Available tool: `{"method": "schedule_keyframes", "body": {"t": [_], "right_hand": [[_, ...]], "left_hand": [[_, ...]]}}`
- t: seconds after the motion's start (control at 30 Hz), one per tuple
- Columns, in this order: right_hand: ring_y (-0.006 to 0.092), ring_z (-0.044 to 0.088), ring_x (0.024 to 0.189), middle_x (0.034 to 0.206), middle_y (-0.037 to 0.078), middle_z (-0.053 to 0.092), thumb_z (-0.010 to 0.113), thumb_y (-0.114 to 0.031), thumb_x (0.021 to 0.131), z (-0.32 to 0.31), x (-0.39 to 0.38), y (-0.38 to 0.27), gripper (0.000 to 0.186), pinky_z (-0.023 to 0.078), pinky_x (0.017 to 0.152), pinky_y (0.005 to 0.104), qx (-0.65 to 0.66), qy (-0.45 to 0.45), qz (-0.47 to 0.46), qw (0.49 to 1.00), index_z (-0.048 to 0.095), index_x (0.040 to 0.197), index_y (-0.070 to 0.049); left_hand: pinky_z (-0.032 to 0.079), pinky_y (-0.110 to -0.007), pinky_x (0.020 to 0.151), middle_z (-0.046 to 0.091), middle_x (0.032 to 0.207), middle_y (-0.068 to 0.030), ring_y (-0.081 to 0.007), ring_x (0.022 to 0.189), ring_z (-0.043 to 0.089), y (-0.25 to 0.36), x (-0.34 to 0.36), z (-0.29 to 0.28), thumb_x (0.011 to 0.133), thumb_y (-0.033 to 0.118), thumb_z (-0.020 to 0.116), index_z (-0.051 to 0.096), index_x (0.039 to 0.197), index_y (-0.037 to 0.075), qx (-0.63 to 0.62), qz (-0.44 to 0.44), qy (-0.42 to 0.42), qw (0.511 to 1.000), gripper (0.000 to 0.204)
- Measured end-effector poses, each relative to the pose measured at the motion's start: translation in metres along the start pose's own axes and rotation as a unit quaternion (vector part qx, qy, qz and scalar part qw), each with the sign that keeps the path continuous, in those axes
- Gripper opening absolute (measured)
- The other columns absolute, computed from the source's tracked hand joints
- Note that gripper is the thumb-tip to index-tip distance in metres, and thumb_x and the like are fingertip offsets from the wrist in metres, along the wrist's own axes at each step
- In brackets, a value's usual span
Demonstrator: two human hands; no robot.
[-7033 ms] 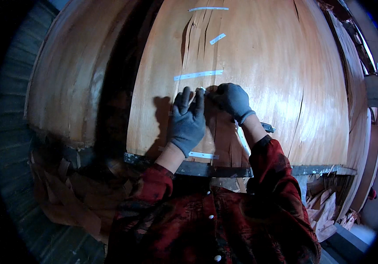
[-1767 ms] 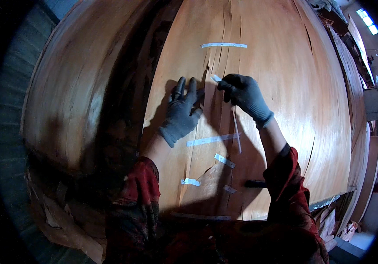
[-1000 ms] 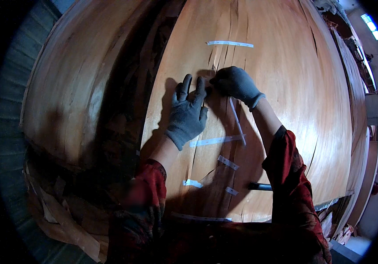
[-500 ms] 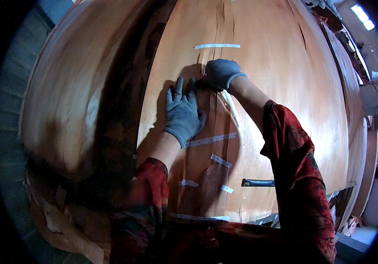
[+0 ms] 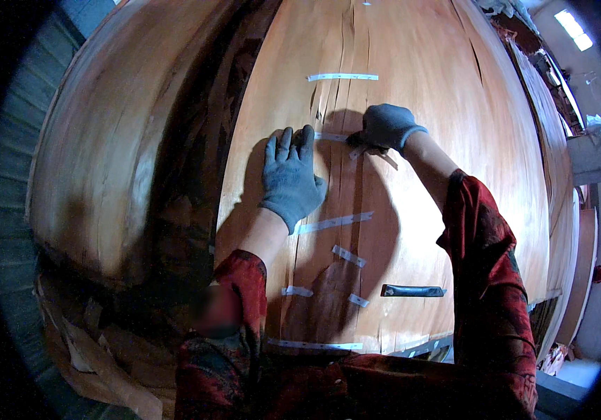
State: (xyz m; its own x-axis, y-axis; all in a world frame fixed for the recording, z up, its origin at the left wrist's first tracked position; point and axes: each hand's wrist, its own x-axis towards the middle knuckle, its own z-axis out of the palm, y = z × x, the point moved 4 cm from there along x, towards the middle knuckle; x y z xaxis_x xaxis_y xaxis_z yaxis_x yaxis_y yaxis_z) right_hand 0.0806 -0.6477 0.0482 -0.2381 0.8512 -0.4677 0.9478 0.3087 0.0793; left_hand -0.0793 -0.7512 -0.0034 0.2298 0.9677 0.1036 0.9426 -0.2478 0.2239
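Observation:
A wide sheet of light brown wood veneer (image 5: 454, 231) lies under both hands, with narrow cracks running lengthwise. My left hand (image 5: 292, 178), in a grey glove, rests flat on it with the fingers stretched out. A pale strip of tape (image 5: 330, 137) crosses a crack from beside its fingertips to my right hand (image 5: 390, 128). That hand, gloved too, is closed on the tape, and a loose tail of it hangs below the fingers. The fingertips themselves are partly hidden. Nearer to me, a longer tape strip (image 5: 335, 222) and several short pieces stick to the veneer.
A black bar-shaped tool (image 5: 412, 290) lies on the veneer at the near right. Another tape strip (image 5: 342, 77) crosses the cracks farther away. To the left, past a dark gap, is a second veneer sheet (image 5: 104, 175). Torn veneer scraps (image 5: 97, 364) lie at the lower left.
My right hand has moved right, away from the left hand, with the tape strip now showing between them across the crack. The left hand stays nearly in place.

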Motion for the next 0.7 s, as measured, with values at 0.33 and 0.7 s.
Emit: {"method": "schedule_keyframes", "body": {"t": [0.33,0.7], "right_hand": [[0.0225,0.066,0.067,0.059,0.005,0.064,0.051,-0.057,0.084,0.021,-0.018,0.037,0.054,0.05,0.065,0.0331,0.021,-0.003,0.053,0.998,0.067,0.06,-0.012],[0.0344,0.064,0.081,0.086,0.016,0.067,0.051,-0.039,0.086,0.042,-0.018,0.057,0.036,0.05,0.071,0.0425,0.081,0.047,-0.059,0.994,0.068,0.089,-0.008]], "left_hand": [[0.006,-0.047,0.113,0.027,0.145,-0.0231,-0.0321,0.139,0.016,0.001,0.01,-0.006,0.073,0.025,0.057,0.008,0.143,-0.006,-0.019,0.01,0.032,0.999,0.091],[0.005,-0.056,0.109,0.02,0.147,-0.0268,-0.0431,0.138,0.008,0.076,0.079,0.038,0.079,0.037,0.055,0.012,0.142,-0.007,0.052,-0.048,-0.016,0.997,0.088]]}}
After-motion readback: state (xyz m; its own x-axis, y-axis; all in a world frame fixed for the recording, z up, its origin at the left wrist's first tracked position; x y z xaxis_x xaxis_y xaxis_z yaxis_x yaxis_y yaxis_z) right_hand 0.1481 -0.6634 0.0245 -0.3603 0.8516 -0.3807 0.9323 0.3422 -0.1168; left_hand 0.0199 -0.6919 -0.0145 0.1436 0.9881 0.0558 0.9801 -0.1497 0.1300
